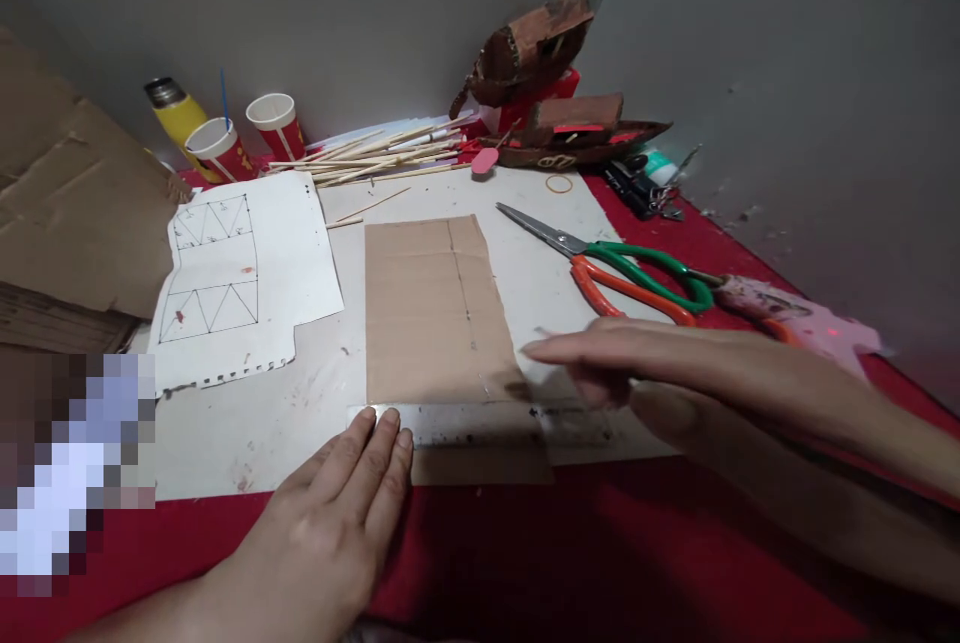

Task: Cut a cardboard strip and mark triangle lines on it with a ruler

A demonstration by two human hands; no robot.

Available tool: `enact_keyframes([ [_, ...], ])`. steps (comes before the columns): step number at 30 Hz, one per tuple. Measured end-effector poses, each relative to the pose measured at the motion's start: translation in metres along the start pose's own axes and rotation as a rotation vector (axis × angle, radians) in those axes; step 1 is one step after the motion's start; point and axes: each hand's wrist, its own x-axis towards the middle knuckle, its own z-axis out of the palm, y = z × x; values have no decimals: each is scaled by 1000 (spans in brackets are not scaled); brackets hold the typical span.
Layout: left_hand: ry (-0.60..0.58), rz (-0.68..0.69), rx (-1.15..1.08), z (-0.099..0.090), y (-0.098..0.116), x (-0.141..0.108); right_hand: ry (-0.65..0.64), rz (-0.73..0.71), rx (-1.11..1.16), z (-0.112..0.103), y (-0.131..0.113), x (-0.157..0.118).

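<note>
A rectangular piece of brown cardboard (pixel 420 313) lies on a pale sheet (pixel 300 453), with a pencilled line and dots near its right side. Across its lower part rests a clear ruler (pixel 465 425). My left hand (pixel 337 503) presses its flat fingertips on the ruler's left end. Above the ruler's right end hovers my right hand (pixel 645 373), blurred, its index finger stretched out and its thumb apart. Some of its fingers are hidden, and a thin grey tip beside the index finger is too unclear to name. Scissors (pixel 577 248) with green and orange handles lie open beyond it.
A paper with truss drawings (pixel 225 268) lies left, beside a large cardboard box (pixel 82 193). Behind are paper cups (pixel 276 128), a yellow bottle (pixel 176 118), thin wooden sticks (pixel 382 158) and model boats (pixel 577 128). A pink glue gun (pixel 795 308) sits right.
</note>
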Motion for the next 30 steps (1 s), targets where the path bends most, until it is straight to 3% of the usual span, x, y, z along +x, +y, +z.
enact_keyframes([
  [2,5,1,1,0,0,1,-229,-8,234,0,-35,56],
  [4,21,-4,-8,1,2,1,-347,-47,484,8,-68,108],
  [7,35,-19,-16,5,5,-2,-404,189,693,31,-91,144],
  [12,60,-63,-32,6,8,-1,-420,354,792,63,-84,146],
  [18,80,-87,-11,6,8,1,-373,228,759,75,-83,151],
  [30,85,-106,-17,12,10,-1,-382,215,779,80,-83,151],
])
